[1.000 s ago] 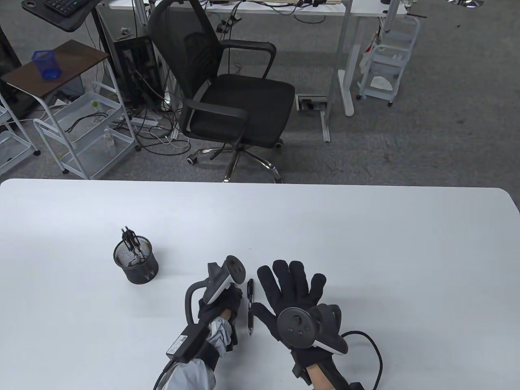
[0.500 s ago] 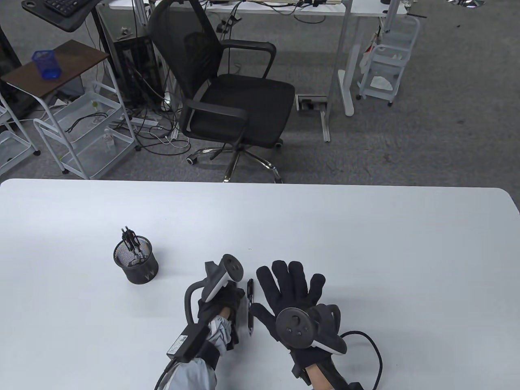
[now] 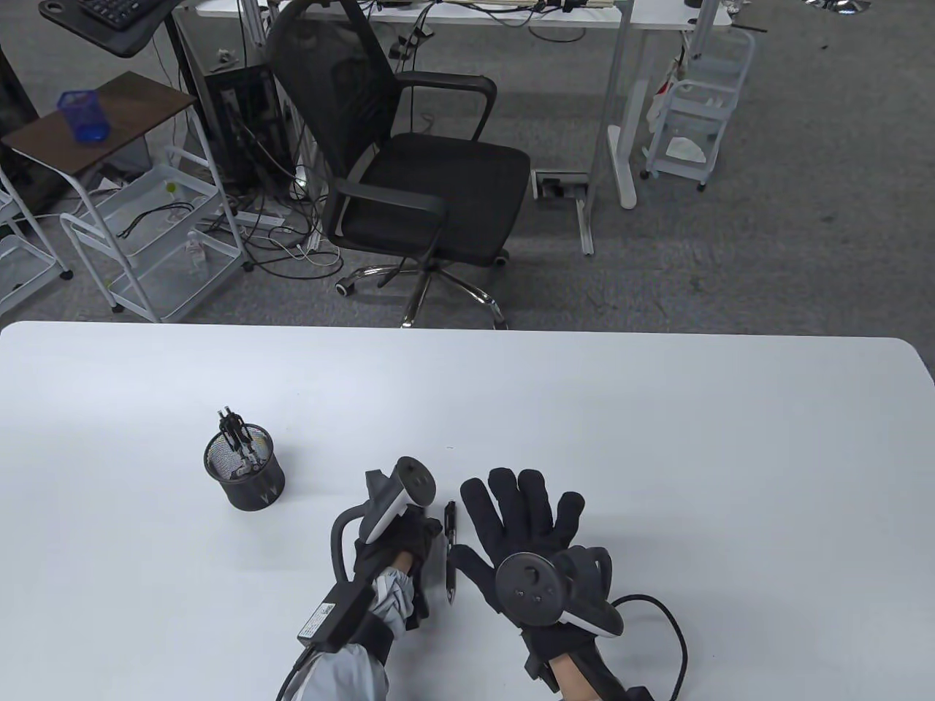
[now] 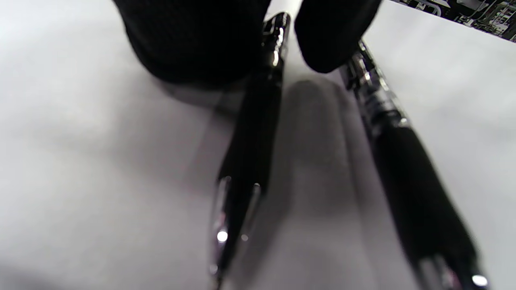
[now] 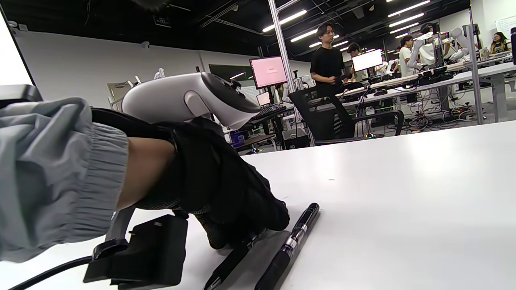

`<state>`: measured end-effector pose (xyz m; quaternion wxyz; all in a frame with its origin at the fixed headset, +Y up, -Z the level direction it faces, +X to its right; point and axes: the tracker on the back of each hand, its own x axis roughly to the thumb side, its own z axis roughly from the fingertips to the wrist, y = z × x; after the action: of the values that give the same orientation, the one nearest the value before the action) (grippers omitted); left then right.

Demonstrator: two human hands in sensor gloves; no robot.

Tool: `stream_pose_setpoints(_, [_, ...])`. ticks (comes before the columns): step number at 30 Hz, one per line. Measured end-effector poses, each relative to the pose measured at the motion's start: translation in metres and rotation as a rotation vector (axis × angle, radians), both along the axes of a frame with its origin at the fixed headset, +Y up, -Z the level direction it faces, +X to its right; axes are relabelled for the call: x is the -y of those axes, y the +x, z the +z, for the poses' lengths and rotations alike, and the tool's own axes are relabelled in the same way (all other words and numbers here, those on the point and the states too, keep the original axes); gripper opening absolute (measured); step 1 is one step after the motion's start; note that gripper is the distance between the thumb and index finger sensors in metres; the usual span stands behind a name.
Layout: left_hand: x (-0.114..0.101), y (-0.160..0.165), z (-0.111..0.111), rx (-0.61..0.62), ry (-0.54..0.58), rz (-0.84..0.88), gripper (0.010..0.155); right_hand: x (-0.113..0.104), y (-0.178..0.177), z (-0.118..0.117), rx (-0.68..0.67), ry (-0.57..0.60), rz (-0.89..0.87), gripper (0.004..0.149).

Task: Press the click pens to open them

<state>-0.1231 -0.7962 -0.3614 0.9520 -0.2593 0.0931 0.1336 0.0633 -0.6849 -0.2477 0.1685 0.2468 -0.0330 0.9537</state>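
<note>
Where the hands rest: a white table (image 3: 657,438), its far edge toward the room
Floor: grey carpet beyond the table's far edge
Office chair (image 3: 409,168): black mesh, on the carpet past the table's far edge, left of its middle
Cart (image 3: 697,109): white, far beyond the table's right half, beside a white desk leg
Side table (image 3: 102,120): dark top, beyond the table's far left corner, with a blue mesh cup (image 3: 84,115) on it
Background people: seen in the right wrist view, standing and seated at desks with lit monitors, well beyond the table
Pen holder (image 3: 245,475): black mesh cup on the table's left part, with several pens standing in it, well apart from the hands
Loose pen (image 3: 451,548): black, flat on the table between the two hands, just beside the left hand
Second pen (image 4: 250,161): black with a shiny clip, lying next to the loose pen, its upper end under the left hand's fingers
Left hand (image 3: 398,548): knuckles up, fingers curled down onto the second pen; whether they pinch it or only touch it cannot be told
Right hand (image 3: 526,526): flat on the table, palm down, fingers spread, holding nothing, just right of the loose pen
What blocks sight: the left tracker and glove hide the second pen from the table view
</note>
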Motion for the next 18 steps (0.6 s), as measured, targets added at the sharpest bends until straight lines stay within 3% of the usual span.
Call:
stream_pose_setpoints(12, [-0.015, -0.027, 0.015, -0.078, 0.025, 0.3, 0.072, -0.003, 0.002, 0.0, 0.002, 0.008, -0.014, 0.072])
stream_pose_setpoints(18, [-0.069, -0.059, 0.043, -0.001, 0.343, 0.077, 0.067, -0.003, 0.003, 0.0, 0.006, 0.008, -0.017, 0.072])
